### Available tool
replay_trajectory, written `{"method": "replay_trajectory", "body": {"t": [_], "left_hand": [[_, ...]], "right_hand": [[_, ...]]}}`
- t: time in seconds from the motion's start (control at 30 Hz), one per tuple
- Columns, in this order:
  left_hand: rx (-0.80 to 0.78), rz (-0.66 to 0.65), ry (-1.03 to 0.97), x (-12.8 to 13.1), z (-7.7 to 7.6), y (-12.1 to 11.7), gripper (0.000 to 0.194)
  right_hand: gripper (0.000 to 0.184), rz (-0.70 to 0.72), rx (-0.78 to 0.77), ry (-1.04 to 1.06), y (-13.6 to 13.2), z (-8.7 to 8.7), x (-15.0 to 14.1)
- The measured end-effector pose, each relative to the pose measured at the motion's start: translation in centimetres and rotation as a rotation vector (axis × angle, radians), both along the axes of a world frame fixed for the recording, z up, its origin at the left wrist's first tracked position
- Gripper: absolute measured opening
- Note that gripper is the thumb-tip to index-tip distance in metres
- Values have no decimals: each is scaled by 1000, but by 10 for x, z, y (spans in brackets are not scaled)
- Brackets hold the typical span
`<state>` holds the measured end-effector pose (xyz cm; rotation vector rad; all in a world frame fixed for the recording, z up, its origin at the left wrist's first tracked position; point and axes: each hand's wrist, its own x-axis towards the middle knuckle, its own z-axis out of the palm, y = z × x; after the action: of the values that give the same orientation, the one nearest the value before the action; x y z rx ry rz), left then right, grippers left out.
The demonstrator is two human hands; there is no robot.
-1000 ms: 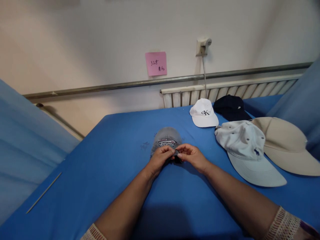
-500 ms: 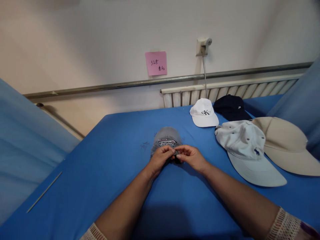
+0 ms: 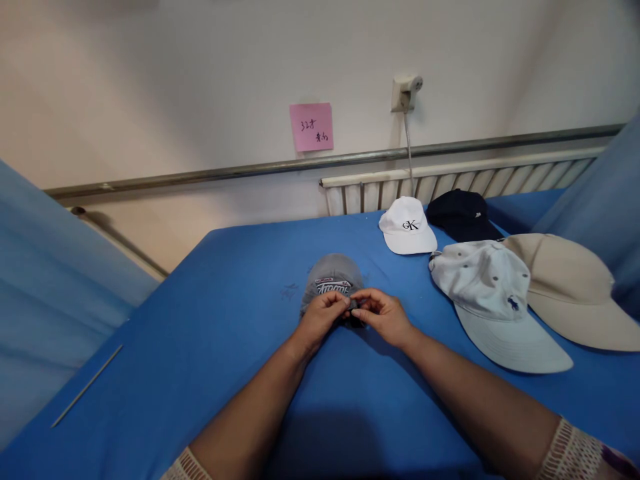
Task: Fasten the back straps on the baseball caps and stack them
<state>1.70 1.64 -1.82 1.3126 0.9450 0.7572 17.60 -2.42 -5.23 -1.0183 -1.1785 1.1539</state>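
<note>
A grey baseball cap with white lettering lies on the blue-covered table, its near side partly hidden by my hands. My left hand is closed on the cap's near left edge, thumb and forefinger pinched together. Opposite it, my right hand pinches a small dark strap end of the cap. The fingertips of both hands almost meet there. What exactly lies between the left fingertips is too small to make out.
To the right lie a white cap, a black cap, a pale grey-green cap and a beige cap. A thin stick rests at the left. Behind are a radiator and a metal rail; blue curtains hang at both sides.
My right thumb and forefinger have shifted slightly, showing a little more of the dark strap end. The cap and my left hand stay in nearly the same place.
</note>
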Motion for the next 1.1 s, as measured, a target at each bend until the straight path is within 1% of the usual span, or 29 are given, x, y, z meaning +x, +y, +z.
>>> {"method": "replay_trajectory", "body": {"t": [0.2, 0.47, 0.67, 0.83, 0.9, 1.03, 1.1], "left_hand": [[-2, 19, -14, 0, 3, -1, 26], [25, -23, -3, -1, 3, -1, 29], [42, -65, 9, -2, 1, 0, 32], [59, -89, 16, -3, 1, -1, 35], [57, -88, 20, -3, 1, -1, 35], [55, -81, 26, -3, 2, -1, 36], [59, -73, 25, -2, 3, -1, 35]], "right_hand": [[25, -55, 112, -112, 0, 3, 2], [25, -17, 131, -94, 0, 4, 4], [26, 11, 64, -53, 0, 4, 3], [36, 12, -1, 29, 0, 0, -1], [37, 3, -19, 54, 0, -1, -1], [35, 6, -33, 33, 0, -1, -2], [35, -15, -36, 24, 0, -1, -3]]}}
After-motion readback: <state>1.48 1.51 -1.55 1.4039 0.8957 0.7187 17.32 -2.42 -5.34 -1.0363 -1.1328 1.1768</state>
